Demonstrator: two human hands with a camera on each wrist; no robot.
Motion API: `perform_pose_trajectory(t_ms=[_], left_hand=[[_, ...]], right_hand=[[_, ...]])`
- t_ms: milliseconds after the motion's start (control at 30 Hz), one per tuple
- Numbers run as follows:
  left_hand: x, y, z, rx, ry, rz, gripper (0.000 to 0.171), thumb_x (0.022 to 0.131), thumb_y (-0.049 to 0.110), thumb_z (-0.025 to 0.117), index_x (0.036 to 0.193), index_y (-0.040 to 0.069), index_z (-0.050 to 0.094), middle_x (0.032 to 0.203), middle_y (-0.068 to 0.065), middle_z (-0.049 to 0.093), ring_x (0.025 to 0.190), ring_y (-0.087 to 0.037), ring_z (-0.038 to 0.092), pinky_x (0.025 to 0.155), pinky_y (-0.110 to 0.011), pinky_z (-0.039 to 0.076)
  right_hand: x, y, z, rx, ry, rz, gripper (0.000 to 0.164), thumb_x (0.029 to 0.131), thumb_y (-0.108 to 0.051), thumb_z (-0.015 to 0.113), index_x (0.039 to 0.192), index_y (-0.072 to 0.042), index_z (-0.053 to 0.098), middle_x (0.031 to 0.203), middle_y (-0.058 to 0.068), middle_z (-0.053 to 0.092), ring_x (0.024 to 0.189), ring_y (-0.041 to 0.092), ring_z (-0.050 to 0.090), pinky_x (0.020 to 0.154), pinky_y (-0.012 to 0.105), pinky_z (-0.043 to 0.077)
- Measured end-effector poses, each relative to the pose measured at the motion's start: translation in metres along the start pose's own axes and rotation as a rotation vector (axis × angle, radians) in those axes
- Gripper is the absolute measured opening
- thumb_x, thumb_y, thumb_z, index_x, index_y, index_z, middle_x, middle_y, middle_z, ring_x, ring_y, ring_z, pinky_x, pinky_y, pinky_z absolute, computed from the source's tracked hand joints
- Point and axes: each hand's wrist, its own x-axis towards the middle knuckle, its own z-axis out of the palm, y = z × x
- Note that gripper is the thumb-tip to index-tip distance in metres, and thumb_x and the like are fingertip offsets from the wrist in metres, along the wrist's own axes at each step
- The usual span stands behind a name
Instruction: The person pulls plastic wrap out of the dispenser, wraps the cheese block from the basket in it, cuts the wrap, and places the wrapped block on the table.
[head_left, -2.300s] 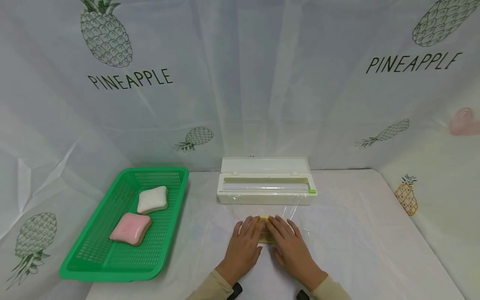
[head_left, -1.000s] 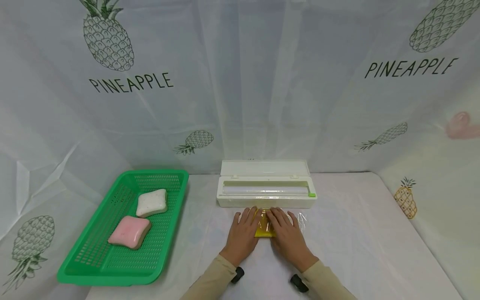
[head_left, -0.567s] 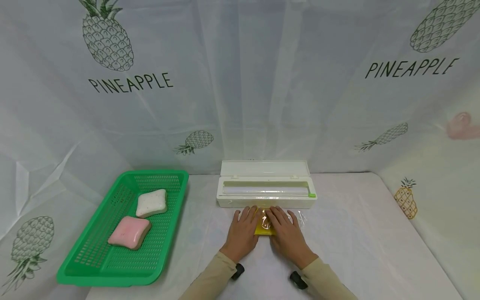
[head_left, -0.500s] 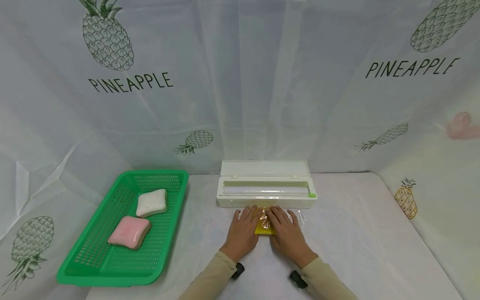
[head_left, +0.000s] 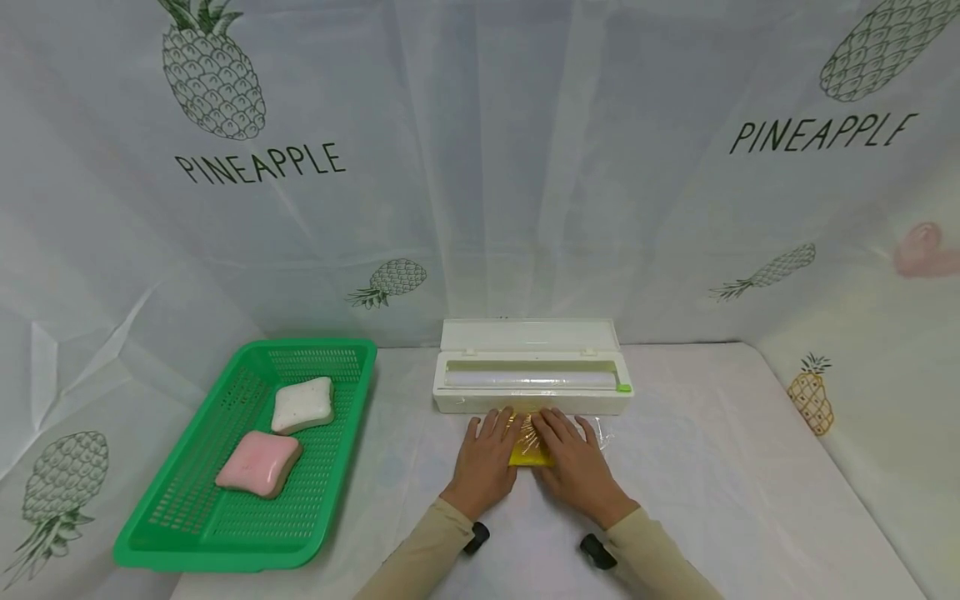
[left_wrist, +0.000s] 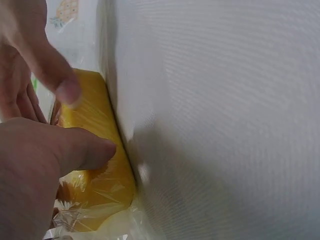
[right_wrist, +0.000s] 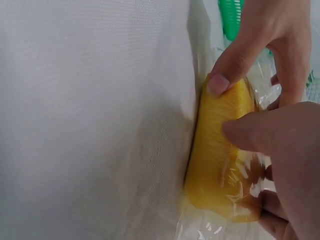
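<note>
A yellow, bread-slice-like block with a brownish face (head_left: 529, 454) lies in front of the dispenser, covered in clear cling film (right_wrist: 237, 187). My left hand (head_left: 483, 462) holds its left part, thumb on the near yellow side and fingers over the top and far side. On the right part, my right hand (head_left: 573, 467) holds it the same way, its thumb (right_wrist: 245, 132) pressing the film-covered side. Loose film (head_left: 603, 433) sticks out beyond the right hand. The fingertips at the far side are partly hidden in the wrist views.
Just behind the hands stands a white cling film dispenser (head_left: 532, 403), lid raised, roll inside, green slider at its right end. A green basket (head_left: 330, 525) at left holds a white block (head_left: 303, 405) and a pink block (head_left: 258, 463). Printed curtain (head_left: 510, 167) encloses the back and sides.
Both hands have moved forward with the block, closer to the dispenser, and its yellow side has come into view between them. The film strands stretching toward the dispenser no longer show.
</note>
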Motion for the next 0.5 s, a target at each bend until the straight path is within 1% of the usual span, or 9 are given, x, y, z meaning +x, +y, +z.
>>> perform_pose_trajectory(t_ms=[100, 200, 300, 367, 500], left_hand=[[0.000, 0.000, -0.002, 0.011, -0.015, -0.002, 0.080, 0.088, 0.041, 0.083, 0.157, 0.019, 0.050, 0.158, -0.005, 0.050, 0.139, -0.024, 0.050, 0.110, -0.045, 0.044], [-0.001, 0.000, -0.003, 0.013, -0.015, -0.002, 0.084, 0.086, 0.044, 0.085, 0.158, 0.019, 0.049, 0.160, -0.006, 0.048, 0.140, -0.025, 0.049, 0.110, -0.045, 0.044], [-0.001, 0.000, -0.004, 0.015, -0.004, 0.002, 0.090, 0.084, 0.048, 0.087, 0.160, 0.019, 0.046, 0.161, -0.007, 0.047, 0.142, -0.026, 0.048, 0.110, -0.045, 0.044], [-0.001, 0.000, -0.005, 0.006, 0.009, 0.004, 0.094, 0.082, 0.050, 0.088, 0.160, 0.019, 0.045, 0.162, -0.008, 0.045, 0.143, -0.026, 0.047, 0.111, -0.045, 0.043], [0.000, 0.001, -0.007, -0.022, 0.041, 0.011, 0.096, 0.081, 0.054, 0.088, 0.160, 0.021, 0.045, 0.162, -0.008, 0.045, 0.143, -0.026, 0.046, 0.112, -0.045, 0.042]], right_hand=[[-0.001, 0.000, -0.001, 0.010, 0.040, 0.005, 0.072, 0.083, -0.025, 0.088, 0.144, 0.001, 0.059, 0.150, 0.020, 0.057, 0.139, 0.040, 0.052, 0.111, 0.061, 0.038], [-0.004, 0.000, -0.002, 0.028, 0.097, 0.026, 0.071, 0.084, -0.027, 0.088, 0.143, 0.000, 0.059, 0.151, 0.021, 0.055, 0.136, 0.041, 0.054, 0.110, 0.061, 0.040], [-0.005, 0.003, -0.003, 0.056, 0.166, 0.075, 0.068, 0.085, -0.025, 0.087, 0.141, -0.001, 0.059, 0.153, 0.022, 0.051, 0.134, 0.043, 0.053, 0.108, 0.060, 0.041], [-0.006, 0.006, -0.003, 0.072, 0.229, 0.118, 0.066, 0.084, -0.022, 0.087, 0.139, 0.001, 0.059, 0.153, 0.024, 0.050, 0.132, 0.044, 0.053, 0.107, 0.062, 0.042], [-0.006, 0.015, -0.005, 0.097, 0.359, 0.197, 0.066, 0.083, -0.015, 0.086, 0.138, 0.006, 0.057, 0.151, 0.028, 0.050, 0.129, 0.050, 0.052, 0.103, 0.066, 0.043]])
